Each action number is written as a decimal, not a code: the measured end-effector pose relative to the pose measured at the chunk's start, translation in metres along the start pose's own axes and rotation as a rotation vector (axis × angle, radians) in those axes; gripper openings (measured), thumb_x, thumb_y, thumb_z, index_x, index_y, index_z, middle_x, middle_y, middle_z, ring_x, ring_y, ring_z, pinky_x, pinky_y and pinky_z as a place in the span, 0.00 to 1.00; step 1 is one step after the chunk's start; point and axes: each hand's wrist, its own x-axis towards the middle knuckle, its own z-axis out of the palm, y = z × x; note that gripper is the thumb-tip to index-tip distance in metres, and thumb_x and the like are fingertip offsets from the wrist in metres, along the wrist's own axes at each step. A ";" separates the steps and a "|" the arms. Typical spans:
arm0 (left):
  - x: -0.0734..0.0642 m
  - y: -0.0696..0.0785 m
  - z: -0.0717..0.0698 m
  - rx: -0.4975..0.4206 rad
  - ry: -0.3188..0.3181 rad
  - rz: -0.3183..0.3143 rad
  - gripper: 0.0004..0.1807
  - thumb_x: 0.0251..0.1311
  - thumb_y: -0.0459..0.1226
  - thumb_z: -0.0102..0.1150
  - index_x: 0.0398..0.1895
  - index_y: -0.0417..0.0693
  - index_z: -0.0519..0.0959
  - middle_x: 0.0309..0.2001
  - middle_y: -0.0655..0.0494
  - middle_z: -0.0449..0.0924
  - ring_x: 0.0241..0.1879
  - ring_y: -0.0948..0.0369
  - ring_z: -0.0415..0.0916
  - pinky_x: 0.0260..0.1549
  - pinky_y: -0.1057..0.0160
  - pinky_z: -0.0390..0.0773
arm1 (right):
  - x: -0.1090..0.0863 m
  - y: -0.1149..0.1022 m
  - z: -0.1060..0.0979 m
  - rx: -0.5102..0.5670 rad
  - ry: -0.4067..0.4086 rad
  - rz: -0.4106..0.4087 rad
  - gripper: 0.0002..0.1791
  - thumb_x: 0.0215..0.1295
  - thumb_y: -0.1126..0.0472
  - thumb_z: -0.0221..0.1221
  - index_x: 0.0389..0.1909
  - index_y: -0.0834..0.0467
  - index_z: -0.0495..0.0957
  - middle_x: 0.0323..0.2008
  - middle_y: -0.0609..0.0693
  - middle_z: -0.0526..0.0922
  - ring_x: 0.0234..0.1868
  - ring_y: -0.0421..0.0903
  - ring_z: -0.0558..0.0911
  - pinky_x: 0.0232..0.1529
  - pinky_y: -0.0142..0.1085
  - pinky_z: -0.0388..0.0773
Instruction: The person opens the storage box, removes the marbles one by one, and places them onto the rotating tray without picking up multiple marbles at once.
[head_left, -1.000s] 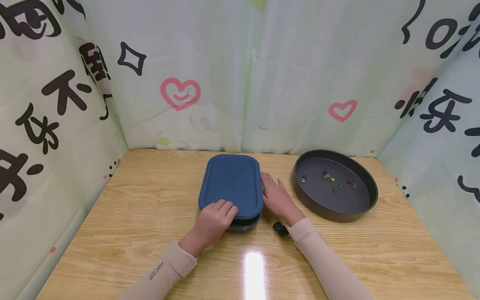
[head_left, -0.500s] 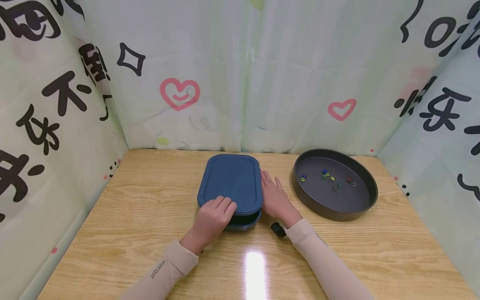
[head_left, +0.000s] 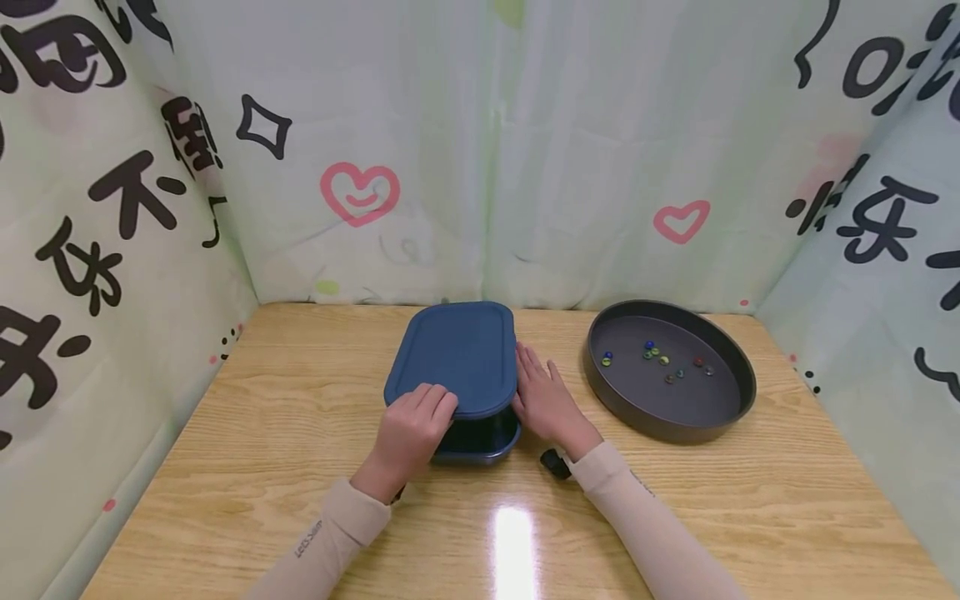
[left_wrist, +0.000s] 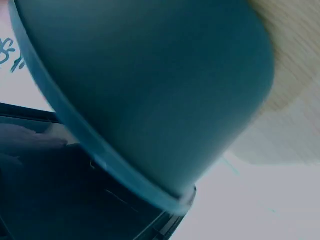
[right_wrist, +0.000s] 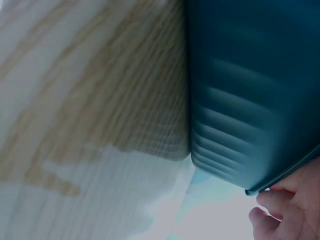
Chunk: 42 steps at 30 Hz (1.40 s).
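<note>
A blue rectangular storage box [head_left: 476, 457] sits at the middle of the table, its blue lid [head_left: 457, 354] tilted up at the near end over a dark gap. My left hand [head_left: 408, 429] grips the lid's near left corner, fingers curled over the edge. Along the box's right side lies my right hand [head_left: 551, 404], fingers extended, touching the rim. In the right wrist view its fingers [right_wrist: 280, 202] show at the rim of the ribbed box wall [right_wrist: 240, 110]. The left wrist view looks past the box's outer wall [left_wrist: 150, 100]; the box's contents are hidden.
A round dark pan [head_left: 675, 429] stands to the right with several glass marbles [head_left: 663, 360] scattered in it. The wooden table [head_left: 300, 375] is bordered by printed curtains [head_left: 570, 167] at the back and both sides. A black wrist camera [head_left: 555, 464] sits by the right cuff.
My left hand has raised the lid's near end and moved it slightly left and away, widening the gap at the front. My right hand stays at the box's side.
</note>
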 end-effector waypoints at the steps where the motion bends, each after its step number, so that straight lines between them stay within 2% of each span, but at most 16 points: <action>1: -0.001 -0.002 -0.001 -0.003 0.002 -0.002 0.15 0.70 0.34 0.41 0.27 0.42 0.75 0.25 0.52 0.78 0.25 0.60 0.75 0.24 0.68 0.81 | 0.000 0.000 0.000 0.003 -0.006 0.006 0.34 0.72 0.53 0.41 0.72 0.66 0.46 0.74 0.61 0.47 0.75 0.56 0.50 0.71 0.59 0.49; 5: -0.003 -0.010 -0.004 -0.031 0.013 -0.018 0.11 0.67 0.36 0.48 0.28 0.40 0.75 0.27 0.50 0.78 0.26 0.58 0.76 0.26 0.66 0.82 | 0.000 -0.001 0.000 0.009 -0.023 0.024 0.35 0.73 0.52 0.41 0.73 0.65 0.45 0.74 0.60 0.46 0.75 0.55 0.48 0.72 0.57 0.47; 9: -0.003 -0.018 -0.008 -0.043 0.035 -0.058 0.06 0.59 0.34 0.60 0.28 0.40 0.76 0.27 0.49 0.79 0.26 0.57 0.77 0.27 0.64 0.83 | 0.000 -0.002 0.000 0.006 -0.012 0.018 0.34 0.73 0.52 0.41 0.72 0.66 0.45 0.74 0.60 0.47 0.75 0.55 0.49 0.71 0.58 0.48; 13: -0.004 -0.028 -0.013 -0.067 0.062 -0.138 0.13 0.41 0.30 0.72 0.27 0.40 0.77 0.28 0.48 0.79 0.27 0.55 0.79 0.27 0.62 0.83 | -0.001 -0.003 -0.001 0.001 -0.010 0.018 0.34 0.73 0.53 0.41 0.72 0.66 0.46 0.74 0.60 0.47 0.75 0.56 0.50 0.71 0.58 0.49; 14: -0.005 -0.030 -0.014 -0.075 0.069 -0.166 0.13 0.39 0.29 0.73 0.28 0.40 0.77 0.28 0.48 0.79 0.27 0.55 0.79 0.27 0.61 0.83 | -0.001 -0.003 -0.001 0.000 -0.008 0.020 0.34 0.73 0.52 0.41 0.72 0.66 0.45 0.74 0.60 0.47 0.75 0.56 0.50 0.71 0.58 0.49; 16: -0.005 -0.035 -0.016 -0.091 0.080 -0.229 0.11 0.42 0.28 0.71 0.28 0.39 0.77 0.28 0.47 0.79 0.27 0.54 0.79 0.27 0.60 0.83 | -0.001 -0.002 0.000 0.000 -0.002 0.023 0.34 0.73 0.52 0.41 0.73 0.66 0.45 0.74 0.60 0.47 0.75 0.56 0.50 0.71 0.57 0.49; 21: -0.009 -0.049 -0.019 -0.116 0.135 -0.424 0.08 0.45 0.25 0.67 0.29 0.38 0.78 0.26 0.45 0.80 0.26 0.51 0.81 0.24 0.56 0.83 | -0.003 -0.003 0.001 0.019 0.031 0.015 0.34 0.73 0.53 0.41 0.72 0.66 0.46 0.74 0.60 0.47 0.75 0.56 0.49 0.71 0.57 0.48; 22: -0.011 -0.053 -0.018 -0.124 0.151 -0.466 0.09 0.43 0.25 0.68 0.28 0.38 0.78 0.26 0.45 0.80 0.25 0.51 0.81 0.24 0.55 0.82 | -0.003 -0.003 0.001 0.027 0.040 0.010 0.34 0.73 0.52 0.40 0.72 0.66 0.46 0.74 0.60 0.48 0.75 0.56 0.50 0.71 0.58 0.48; 28: -0.022 -0.072 -0.017 -0.212 0.221 -0.756 0.07 0.48 0.27 0.67 0.28 0.34 0.78 0.26 0.42 0.81 0.25 0.50 0.81 0.24 0.55 0.81 | -0.003 -0.003 0.002 0.041 0.045 0.007 0.34 0.72 0.53 0.41 0.72 0.66 0.47 0.74 0.60 0.49 0.74 0.57 0.51 0.71 0.58 0.49; 30: -0.025 -0.077 -0.018 -0.243 0.240 -0.864 0.08 0.49 0.29 0.68 0.29 0.33 0.78 0.27 0.41 0.81 0.27 0.49 0.81 0.25 0.66 0.81 | -0.001 -0.002 0.003 0.031 0.027 0.017 0.34 0.72 0.53 0.42 0.72 0.66 0.46 0.74 0.60 0.48 0.74 0.56 0.50 0.71 0.57 0.48; 32: -0.028 -0.082 -0.019 -0.274 0.257 -0.974 0.10 0.50 0.31 0.67 0.30 0.32 0.78 0.29 0.39 0.81 0.30 0.49 0.81 0.27 0.78 0.77 | -0.001 -0.001 0.003 0.021 0.013 0.024 0.35 0.72 0.52 0.42 0.73 0.65 0.46 0.74 0.59 0.47 0.74 0.56 0.50 0.71 0.57 0.48; 35: -0.032 -0.089 -0.021 -0.317 0.263 -1.140 0.13 0.52 0.35 0.67 0.33 0.31 0.78 0.32 0.38 0.81 0.31 0.56 0.79 0.29 0.89 0.66 | 0.000 0.000 0.003 0.013 0.001 0.028 0.35 0.73 0.52 0.42 0.73 0.65 0.45 0.74 0.59 0.47 0.75 0.56 0.50 0.71 0.58 0.48; 37: -0.035 -0.093 -0.022 -0.336 0.264 -1.231 0.15 0.53 0.37 0.66 0.35 0.31 0.78 0.34 0.38 0.81 0.31 0.65 0.76 0.28 0.89 0.66 | 0.000 0.000 0.003 0.013 0.001 0.030 0.34 0.73 0.53 0.42 0.73 0.65 0.45 0.74 0.59 0.47 0.74 0.56 0.50 0.71 0.58 0.49; 39: -0.038 -0.097 -0.022 -0.341 0.262 -1.298 0.16 0.53 0.39 0.66 0.36 0.32 0.78 0.35 0.39 0.80 0.30 0.74 0.71 0.28 0.87 0.66 | -0.001 -0.001 0.002 0.016 0.003 0.029 0.34 0.73 0.53 0.42 0.73 0.65 0.45 0.74 0.59 0.47 0.74 0.56 0.50 0.71 0.58 0.49; 42: -0.043 -0.101 -0.022 -0.333 0.260 -1.361 0.17 0.54 0.40 0.66 0.36 0.32 0.77 0.36 0.40 0.80 0.28 0.83 0.67 0.27 0.85 0.66 | -0.001 -0.002 0.001 0.027 0.005 0.024 0.34 0.73 0.53 0.42 0.73 0.65 0.45 0.74 0.59 0.47 0.75 0.56 0.50 0.71 0.58 0.49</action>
